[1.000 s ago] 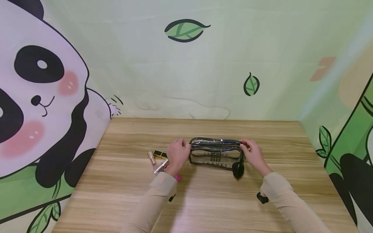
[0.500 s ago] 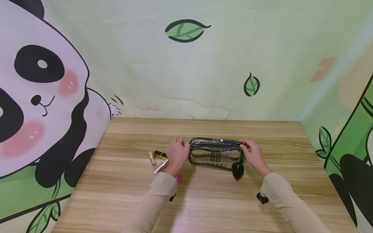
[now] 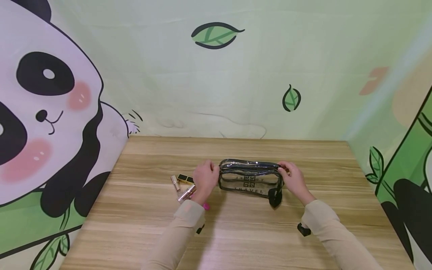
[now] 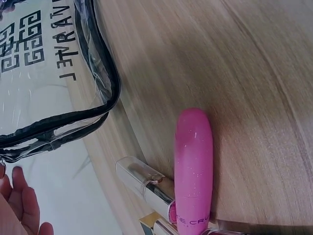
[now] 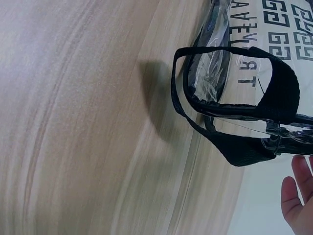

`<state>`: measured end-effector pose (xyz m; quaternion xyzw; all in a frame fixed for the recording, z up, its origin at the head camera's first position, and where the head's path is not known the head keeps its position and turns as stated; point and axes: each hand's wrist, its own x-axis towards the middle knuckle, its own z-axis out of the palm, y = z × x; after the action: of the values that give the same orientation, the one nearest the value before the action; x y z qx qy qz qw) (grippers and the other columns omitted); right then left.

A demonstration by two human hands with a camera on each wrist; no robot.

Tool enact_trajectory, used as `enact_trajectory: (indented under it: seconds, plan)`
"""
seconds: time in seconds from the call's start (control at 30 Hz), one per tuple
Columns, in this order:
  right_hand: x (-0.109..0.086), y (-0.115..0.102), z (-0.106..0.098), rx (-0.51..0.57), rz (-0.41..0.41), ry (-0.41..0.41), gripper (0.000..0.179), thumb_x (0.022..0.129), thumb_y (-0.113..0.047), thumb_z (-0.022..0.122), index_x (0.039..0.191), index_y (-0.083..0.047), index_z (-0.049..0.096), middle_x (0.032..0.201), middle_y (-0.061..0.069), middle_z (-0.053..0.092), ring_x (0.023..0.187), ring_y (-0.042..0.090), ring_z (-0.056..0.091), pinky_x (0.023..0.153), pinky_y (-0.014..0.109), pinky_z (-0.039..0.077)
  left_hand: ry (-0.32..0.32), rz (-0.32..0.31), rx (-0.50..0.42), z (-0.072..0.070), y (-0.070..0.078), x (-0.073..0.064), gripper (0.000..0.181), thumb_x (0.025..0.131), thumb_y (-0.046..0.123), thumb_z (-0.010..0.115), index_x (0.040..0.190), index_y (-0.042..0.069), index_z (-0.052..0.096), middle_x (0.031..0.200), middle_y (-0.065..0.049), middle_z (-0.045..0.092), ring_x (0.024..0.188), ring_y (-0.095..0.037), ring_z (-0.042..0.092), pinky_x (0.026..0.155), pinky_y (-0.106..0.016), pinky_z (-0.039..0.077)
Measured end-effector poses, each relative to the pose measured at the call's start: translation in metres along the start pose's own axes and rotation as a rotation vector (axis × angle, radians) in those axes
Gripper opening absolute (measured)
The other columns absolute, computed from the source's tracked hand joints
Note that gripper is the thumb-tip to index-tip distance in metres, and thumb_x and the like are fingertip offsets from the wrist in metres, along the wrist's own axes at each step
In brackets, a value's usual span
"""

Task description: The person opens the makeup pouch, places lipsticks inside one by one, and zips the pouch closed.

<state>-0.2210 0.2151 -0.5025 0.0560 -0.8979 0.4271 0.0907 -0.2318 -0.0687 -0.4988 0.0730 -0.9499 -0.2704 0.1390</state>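
Observation:
A clear toiletry pouch (image 3: pixel 249 190) with black piping and printed "TRAVEL" lettering stands on the table, lettered side toward me. My left hand (image 3: pixel 206 180) pinches its upper left end. At the upper right end, my right hand (image 3: pixel 293 180) grips it between thumb and fingers. From that end hangs a black strap loop (image 5: pixel 286 90), near the right fingers (image 5: pixel 291 193) in the right wrist view. The left fingers (image 4: pixel 30 205) show at the lower left of the left wrist view; their exact contact is cut off by the frame.
Left of the pouch, partly behind the left hand, lie a pink tube (image 4: pixel 194 166), a silver-capped lipstick (image 3: pixel 186 192), a smaller lipstick (image 3: pixel 175 183) and a black-and-gold tube (image 3: pixel 183 178). The wooden table (image 3: pixel 249 240) meets a panda-printed backdrop (image 3: pixel 168 75) at its far edge.

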Motion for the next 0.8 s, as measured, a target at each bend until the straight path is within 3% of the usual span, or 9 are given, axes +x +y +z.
enact_trajectory:
  seconds: [0.27,0.5,0.8]
  plan:
    - [-0.001,0.000,-0.001,-0.021,0.016,-0.009,0.020,0.090,-0.011,0.049,0.105,0.000,0.057,0.095,0.017,0.056,0.085,0.026,0.053,0.071,0.035,0.044,-0.032,-0.071,-0.035,-0.002,-0.011,0.002,0.013,0.074,0.023,0.042,0.063,0.017,0.046,0.054,-0.002,0.049,0.053,-0.022,0.047,0.046,-0.028,0.029]
    - [-0.001,-0.002,-0.001,-0.009,0.002,0.000,0.019,0.089,-0.009,0.050,0.103,0.001,0.058,0.094,0.017,0.057,0.084,0.026,0.053,0.069,0.034,0.044,-0.072,-0.051,-0.035,-0.001,-0.018,0.002,0.013,0.076,0.024,0.044,0.064,0.017,0.046,0.055,0.001,0.048,0.053,-0.017,0.046,0.050,-0.026,0.031]
    - [0.000,-0.002,-0.001,-0.011,-0.017,0.017,0.017,0.088,-0.008,0.051,0.101,0.001,0.058,0.093,0.017,0.057,0.082,0.026,0.053,0.068,0.031,0.042,-0.094,0.008,0.074,0.004,-0.024,0.003,0.016,0.078,0.025,0.051,0.064,0.017,0.049,0.061,0.002,0.050,0.057,-0.015,0.047,0.058,-0.028,0.037]
